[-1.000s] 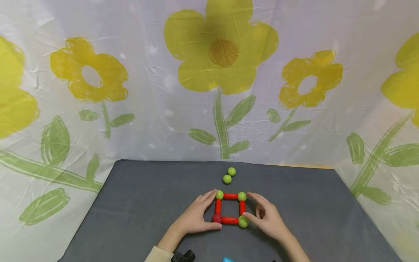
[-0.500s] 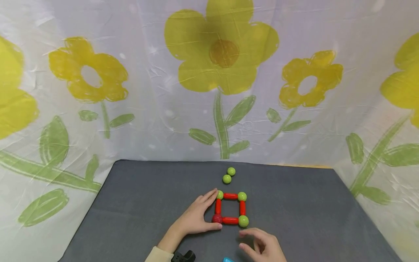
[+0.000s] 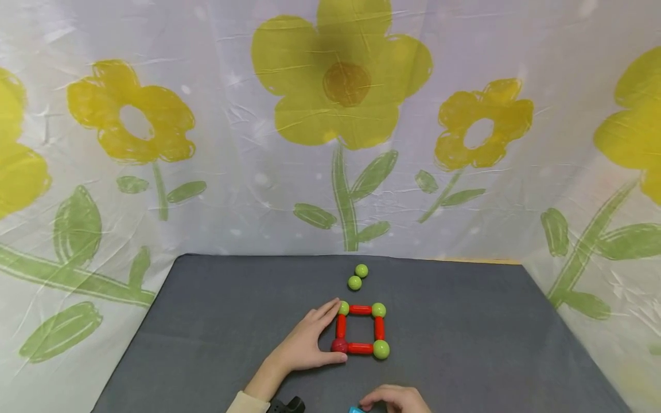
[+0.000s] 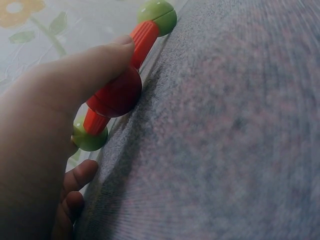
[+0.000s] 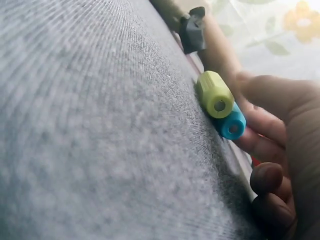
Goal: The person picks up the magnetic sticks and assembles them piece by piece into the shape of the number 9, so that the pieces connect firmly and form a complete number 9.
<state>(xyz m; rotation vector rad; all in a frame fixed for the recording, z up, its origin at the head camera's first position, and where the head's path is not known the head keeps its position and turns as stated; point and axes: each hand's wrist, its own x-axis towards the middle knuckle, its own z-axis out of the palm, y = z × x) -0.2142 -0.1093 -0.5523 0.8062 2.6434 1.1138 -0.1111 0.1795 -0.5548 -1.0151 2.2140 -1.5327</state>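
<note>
A square of red rods (image 3: pixel 360 348) joined by balls lies flat on the dark cloth. Its near left corner is a red ball (image 3: pixel 339 345); the other corners are green, such as the near right ball (image 3: pixel 381 349). My left hand (image 3: pixel 302 347) spans the square's left side, fingertips at the far green ball and thumb against the red one. At the near edge my right hand (image 3: pixel 399 398) is beside a blue rod (image 5: pixel 233 124) and a yellow rod (image 5: pixel 214 92). In the right wrist view, its thumb is close by the yellow rod, with the fingers past the blue one.
Two loose green balls (image 3: pixel 354 283) sit beyond the square. A grey-black cloth (image 3: pixel 232 298) covers the table, and a flower-printed curtain (image 3: pixel 227 189) hangs behind. On the left wrist is a black strapped device (image 3: pixel 288 405).
My right hand has left the square's right side and come back toward the near edge, to the rods. My left hand stays at the square.
</note>
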